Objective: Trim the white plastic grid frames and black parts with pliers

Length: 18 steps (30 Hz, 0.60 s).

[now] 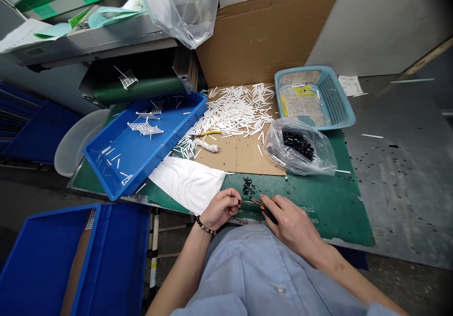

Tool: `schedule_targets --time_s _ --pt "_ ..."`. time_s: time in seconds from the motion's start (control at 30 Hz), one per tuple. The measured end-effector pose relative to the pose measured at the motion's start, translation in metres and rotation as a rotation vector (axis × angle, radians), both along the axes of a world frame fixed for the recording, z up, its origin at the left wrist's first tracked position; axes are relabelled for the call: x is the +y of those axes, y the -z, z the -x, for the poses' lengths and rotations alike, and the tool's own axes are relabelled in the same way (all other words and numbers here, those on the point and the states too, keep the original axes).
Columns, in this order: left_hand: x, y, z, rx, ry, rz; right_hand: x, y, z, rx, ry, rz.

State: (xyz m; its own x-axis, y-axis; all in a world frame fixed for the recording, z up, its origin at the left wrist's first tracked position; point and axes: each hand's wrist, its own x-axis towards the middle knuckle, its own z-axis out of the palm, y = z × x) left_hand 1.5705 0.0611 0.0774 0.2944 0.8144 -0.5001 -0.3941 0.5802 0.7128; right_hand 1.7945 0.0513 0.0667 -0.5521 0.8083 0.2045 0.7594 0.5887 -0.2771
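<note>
Left hand (221,208), dark beaded bracelet (204,226) at the wrist: grip together, fingertips pinching a small black piece (239,203). Right hand (292,224): grip clamped on the handles of orange-and-black hand cutters (264,209), their metal tips just beside the left fingertips. Both hands are over the near edge of a worn green cutting mat (311,214), on a scuffed grey metal table (399,198). A loose heap of small black pieces (247,185) sits on the mat just ahead of the hands.

Beyond: a clear plastic bag of black pieces (299,148); a brown cardboard sheet (240,155) strewn with thin white plastic sticks (230,111); yellow-handled pliers (207,133); a white cloth (187,184); a bright blue plastic tray (141,146) holding white plastic lattice pieces (145,128); a pale blue mesh basket (334,101) of papers.
</note>
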Motion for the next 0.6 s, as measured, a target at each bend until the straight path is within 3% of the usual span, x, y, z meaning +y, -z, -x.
schedule_targets --time_s 0.2,0.37,0.47,0.6 --pt "0.005 0.0 0.002 -0.205 -0.014 -0.03 0.0 0.0 -0.002 0.043 0.029 -0.003" --pt "0.016 0.001 -0.005 -0.144 -0.098 0.006 0.0 0.001 -0.005 0.072 0.067 0.007" --pt "0.029 0.01 -0.013 0.204 -0.129 -0.062 0.0 0.001 -0.005 0.077 0.087 0.015" --pt "0.049 0.025 -0.022 0.853 -0.066 -0.416 0.0 0.002 -0.005 0.083 0.088 0.01"
